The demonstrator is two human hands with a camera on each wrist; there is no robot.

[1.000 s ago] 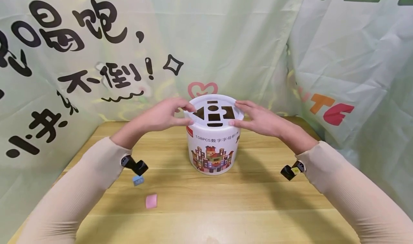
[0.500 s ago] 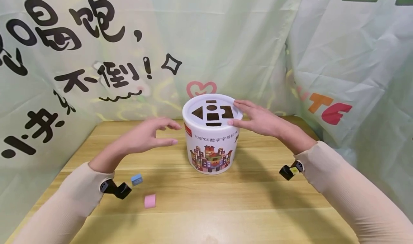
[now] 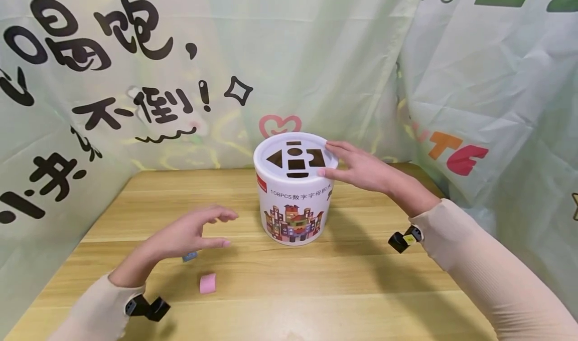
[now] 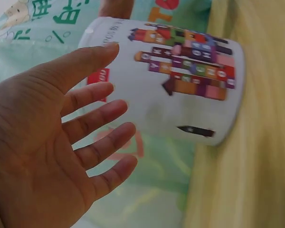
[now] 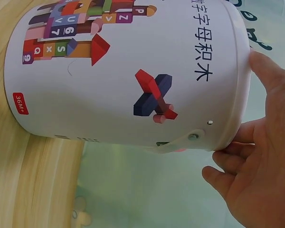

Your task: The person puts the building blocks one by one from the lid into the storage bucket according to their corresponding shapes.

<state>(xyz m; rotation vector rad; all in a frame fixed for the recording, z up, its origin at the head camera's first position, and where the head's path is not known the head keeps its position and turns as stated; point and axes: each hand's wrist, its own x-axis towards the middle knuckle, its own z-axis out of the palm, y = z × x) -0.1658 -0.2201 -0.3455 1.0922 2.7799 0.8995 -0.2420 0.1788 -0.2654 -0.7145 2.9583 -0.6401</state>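
A white round bucket of toy blocks [image 3: 293, 200], printed with a block castle, stands upright on the table. Its white lid [image 3: 275, 169] has several shaped cut-outs, including a triangle and a circle. My right hand [image 3: 366, 168] holds the lid's right rim, thumb at the near side and fingers farther back. Lower left, my left hand [image 3: 185, 233] hovers above the table with fingers spread and nothing in them. Beneath it lies a blue block [image 3: 189, 256], partly hidden by the hand. A pink block [image 3: 207, 283] with a curved edge lies nearer to me.
The wooden table [image 3: 289, 291] ends at a pale green printed curtain [image 3: 316, 55] close behind the bucket. More curtain hangs on the left and right. A white handle [image 5: 175, 145] is attached to the bucket's side by a pivot.
My left hand has let go of the lid and moved left, down and toward me, over the blue block. My right hand has stayed on the rim, and the bucket stands in place.
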